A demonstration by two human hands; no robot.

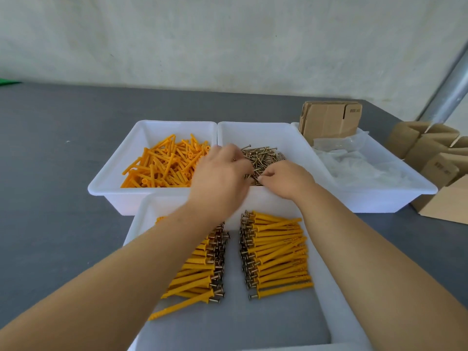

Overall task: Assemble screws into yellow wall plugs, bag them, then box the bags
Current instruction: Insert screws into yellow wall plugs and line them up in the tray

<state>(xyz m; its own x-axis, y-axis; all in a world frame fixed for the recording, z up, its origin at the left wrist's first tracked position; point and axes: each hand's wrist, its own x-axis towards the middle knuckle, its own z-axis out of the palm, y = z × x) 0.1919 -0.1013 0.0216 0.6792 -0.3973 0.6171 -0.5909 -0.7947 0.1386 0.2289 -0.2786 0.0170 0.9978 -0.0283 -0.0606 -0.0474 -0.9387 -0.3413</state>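
A: Both hands are in the screws (263, 158), middle tub. Right hand (286, 178) pinches a few.

B: Left hand (220, 173) is blurred, grip unclear. Best to gather heads aligned. Wall plugs (164, 164) wait left.

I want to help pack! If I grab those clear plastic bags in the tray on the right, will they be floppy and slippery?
Probably floppy: the clear plastic bags lie crumpled and limp in their white tray. They look thin and glossy, so likely light and a bit slippery. Several may cling and lift together.
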